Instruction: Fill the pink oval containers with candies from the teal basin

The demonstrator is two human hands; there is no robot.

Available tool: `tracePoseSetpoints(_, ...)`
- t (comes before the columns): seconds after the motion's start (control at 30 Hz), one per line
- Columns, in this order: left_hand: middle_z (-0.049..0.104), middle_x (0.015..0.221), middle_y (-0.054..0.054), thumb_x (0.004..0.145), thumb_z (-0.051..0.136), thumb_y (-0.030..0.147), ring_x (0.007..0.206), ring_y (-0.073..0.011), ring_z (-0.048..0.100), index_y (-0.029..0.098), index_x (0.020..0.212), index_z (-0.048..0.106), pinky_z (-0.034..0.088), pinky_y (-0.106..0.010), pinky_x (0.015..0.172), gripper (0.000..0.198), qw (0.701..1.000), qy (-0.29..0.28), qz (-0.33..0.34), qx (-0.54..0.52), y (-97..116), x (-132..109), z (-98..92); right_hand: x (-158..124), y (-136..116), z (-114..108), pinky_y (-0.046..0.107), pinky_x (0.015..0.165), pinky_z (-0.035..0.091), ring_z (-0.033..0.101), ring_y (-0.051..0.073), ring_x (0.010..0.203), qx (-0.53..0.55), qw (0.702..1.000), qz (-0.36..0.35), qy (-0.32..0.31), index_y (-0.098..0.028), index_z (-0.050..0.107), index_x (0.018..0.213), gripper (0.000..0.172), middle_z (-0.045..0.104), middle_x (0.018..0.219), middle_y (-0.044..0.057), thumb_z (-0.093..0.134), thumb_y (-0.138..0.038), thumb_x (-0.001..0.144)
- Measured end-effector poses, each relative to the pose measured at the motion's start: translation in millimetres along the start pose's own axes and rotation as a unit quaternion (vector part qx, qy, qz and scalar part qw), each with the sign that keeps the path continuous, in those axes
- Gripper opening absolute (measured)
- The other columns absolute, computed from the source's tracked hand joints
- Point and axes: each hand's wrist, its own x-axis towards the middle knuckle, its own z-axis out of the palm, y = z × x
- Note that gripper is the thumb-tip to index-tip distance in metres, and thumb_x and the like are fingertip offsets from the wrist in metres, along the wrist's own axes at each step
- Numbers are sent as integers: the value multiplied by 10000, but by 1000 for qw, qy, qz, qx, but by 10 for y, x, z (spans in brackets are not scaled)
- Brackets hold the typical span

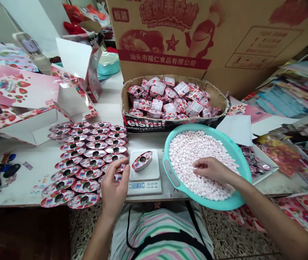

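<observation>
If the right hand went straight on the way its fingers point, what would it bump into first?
Most likely the small pale pieces heaped around the fingertips of the right hand. Depth is hard to judge; if it skimmed above them, the rim of the teal basin would probably come next.

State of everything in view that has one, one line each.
Scale: on, display lit, loaded
Oval container: on the scale, top opening uncovered
Rowed containers: top openings uncovered
Teal basin: well filled with pale pellets
Cardboard tray: open-topped, heaped with printed packs
Strawberry-print box: open
Left hand: fingers apart, beside the scale
Right hand: fingers curled at the pellets, grip unclear
</observation>
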Motion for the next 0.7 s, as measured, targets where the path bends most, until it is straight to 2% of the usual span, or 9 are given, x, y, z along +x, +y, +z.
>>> tracePoseSetpoints(0.2, 647, 1114, -54, 863, 580, 315, 1072, -221, 600, 242, 1074, 626, 453, -389, 990, 228, 1000, 10, -2, 1, -19, -14, -43, -21, -8, -47, 276, 556, 408, 587, 192, 653, 49, 998, 36, -2, -186, 713, 840, 261, 681, 740, 24, 639, -422, 757)
tracePoseSetpoints(0.37, 648, 1119, -54, 865, 575, 304, 1077, -219, 598, 238, 1077, 626, 465, -369, 972, 228, 1000, 16, 1, -6, -49, -27, -72, 46, -176, -241, 317, 670, 469, 631, 245, 786, 58, 997, 17, 37, -189, 721, 833, 324, 706, 837, 59, 676, -494, 735)
tracePoseSetpoints(0.47, 647, 1107, -50, 867, 572, 296, 1066, -213, 598, 238, 1068, 627, 460, -362, 971, 217, 1000, 15, 9, -8, -51, -36, -72, 151, -490, -280, 337, 710, 486, 633, 256, 819, 59, 996, -22, 56, -197, 724, 829, 342, 707, 873, 71, 697, -517, 713)
tracePoseSetpoints(0.53, 649, 1095, -50, 868, 571, 292, 1061, -211, 596, 235, 1058, 629, 457, -357, 968, 207, 1000, 15, 14, -11, -42, -49, -70, 252, -774, -210, 330, 710, 487, 631, 242, 811, 58, 996, -58, 45, -203, 723, 824, 328, 704, 875, 64, 699, -511, 714)
tracePoseSetpoints(0.7, 651, 1083, -52, 871, 568, 284, 1055, -210, 592, 230, 1043, 629, 460, -353, 954, 191, 999, 24, 19, -20, -5, -119, -93, 585, -1428, 227, 271, 590, 431, 583, 169, 674, 16, 985, -171, -34, -197, 720, 836, 237, 664, 744, 19, 668, -416, 762)
